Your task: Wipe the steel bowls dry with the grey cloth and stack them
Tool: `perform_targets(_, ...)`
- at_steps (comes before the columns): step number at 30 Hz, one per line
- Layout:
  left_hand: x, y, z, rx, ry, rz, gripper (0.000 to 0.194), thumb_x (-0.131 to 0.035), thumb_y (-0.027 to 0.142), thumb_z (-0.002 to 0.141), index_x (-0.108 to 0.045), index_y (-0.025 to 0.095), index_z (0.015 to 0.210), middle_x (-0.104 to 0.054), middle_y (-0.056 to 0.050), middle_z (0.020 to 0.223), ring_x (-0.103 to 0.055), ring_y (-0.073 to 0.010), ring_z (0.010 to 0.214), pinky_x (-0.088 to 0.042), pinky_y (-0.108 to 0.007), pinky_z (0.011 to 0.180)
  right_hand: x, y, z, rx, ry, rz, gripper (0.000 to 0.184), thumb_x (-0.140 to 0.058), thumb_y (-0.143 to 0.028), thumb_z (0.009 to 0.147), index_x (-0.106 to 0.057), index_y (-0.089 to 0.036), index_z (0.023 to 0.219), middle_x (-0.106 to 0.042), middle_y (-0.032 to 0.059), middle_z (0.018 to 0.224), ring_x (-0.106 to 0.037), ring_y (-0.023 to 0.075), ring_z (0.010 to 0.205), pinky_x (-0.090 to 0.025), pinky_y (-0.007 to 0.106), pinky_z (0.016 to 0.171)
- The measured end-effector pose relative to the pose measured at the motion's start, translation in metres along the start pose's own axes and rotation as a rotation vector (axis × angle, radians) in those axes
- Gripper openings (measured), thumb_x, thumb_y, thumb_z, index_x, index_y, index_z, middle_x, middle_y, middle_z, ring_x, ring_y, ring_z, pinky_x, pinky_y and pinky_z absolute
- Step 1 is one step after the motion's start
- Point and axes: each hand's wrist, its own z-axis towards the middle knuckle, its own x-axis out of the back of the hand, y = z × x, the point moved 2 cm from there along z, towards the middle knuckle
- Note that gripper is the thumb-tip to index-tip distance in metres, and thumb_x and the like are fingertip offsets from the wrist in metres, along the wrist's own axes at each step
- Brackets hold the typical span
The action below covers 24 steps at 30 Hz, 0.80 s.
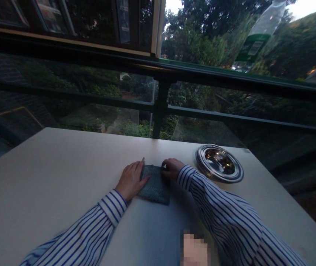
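Observation:
A grey-green cloth (155,188), folded into a small rectangle, lies flat on the white table. My left hand (131,179) rests along its left side, fingers stretched out and the thumb lying over the cloth. At the upper right edge, the bent fingers of my right hand (172,168) close on the cloth's border. The right fingertips are partly hidden in shadow. A small light tip, too small to name, pokes out beyond the left fingers.
Shiny metal dishes (219,163), apparently stacked, stand beyond my right forearm. The table (71,159) ends at a dark metal railing (162,99) with glass panels. A plastic bottle (254,42) with a green label stands at the upper right by the railing.

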Motion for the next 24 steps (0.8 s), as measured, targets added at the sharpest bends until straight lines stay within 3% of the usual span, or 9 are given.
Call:
perform_targets(4,0.003,-0.001,0.0,0.015,0.016,-0.098,0.058,-0.055,0.035,0.078,-0.045,0.004,0.126,-0.055,-0.021,0.124,-0.049,-0.0294,0.116,-0.032,-0.045,0.102,0.001,0.001,0.007,-0.003,-0.138,0.077,0.027,-0.052,-0.032,0.089,-0.054,-0.016,0.111,-0.056,0.0068,0.111,-0.058,0.0185,0.092,-0.05,0.038,0.078)
perform_targets(7,0.003,-0.002,-0.002,0.042,0.025,-0.213,0.057,-0.058,0.033,0.074,-0.048,0.006,0.123,-0.055,-0.021,0.125,-0.047,-0.0301,0.118,-0.03,-0.046,0.104,0.001,-0.001,0.004,0.008,-0.156,0.145,0.027,-0.052,-0.031,0.088,-0.054,-0.016,0.11,-0.057,0.0066,0.11,-0.058,0.0184,0.091,-0.05,0.037,0.077)
perform_targets(12,0.0,-0.005,-0.001,0.183,0.049,-0.506,0.069,-0.061,0.039,0.071,-0.039,0.009,0.13,-0.046,-0.022,0.134,-0.041,-0.0325,0.124,-0.029,-0.051,0.103,0.006,-0.006,-0.015,0.069,-0.026,0.281,0.026,-0.052,-0.031,0.088,-0.055,-0.015,0.108,-0.058,0.0062,0.106,-0.059,0.0173,0.089,-0.05,0.037,0.076)
perform_targets(15,0.005,-0.002,0.002,0.274,0.003,-0.769,0.076,-0.057,0.042,0.075,-0.03,0.004,0.134,-0.043,-0.028,0.134,-0.047,-0.032,0.12,-0.041,-0.047,0.094,0.012,-0.008,-0.031,0.131,0.088,0.39,0.021,-0.053,-0.031,0.088,-0.057,-0.014,0.1,-0.06,0.0037,0.095,-0.059,0.0144,0.079,-0.05,0.033,0.07)
perform_targets(20,0.017,0.014,0.001,0.247,-0.207,-1.164,0.047,-0.06,0.033,0.074,-0.056,0.008,0.113,-0.07,-0.015,0.102,-0.065,-0.0241,0.093,-0.05,-0.037,0.084,0.019,-0.008,-0.052,0.21,0.263,0.621,0.012,-0.062,-0.026,0.077,-0.058,-0.015,0.08,-0.055,-0.0031,0.064,-0.051,0.0098,0.06,-0.045,0.025,0.061)
perform_targets(24,0.021,0.024,-0.002,0.274,-0.201,-1.296,0.032,-0.065,0.028,0.068,-0.066,0.01,0.095,-0.073,-0.009,0.09,-0.066,-0.022,0.087,-0.049,-0.035,0.083,0.015,-0.002,-0.066,0.218,0.32,0.833,0.024,-0.062,-0.036,0.074,-0.057,-0.016,0.086,-0.06,0.0008,0.074,-0.055,0.0124,0.068,-0.046,0.026,0.064)
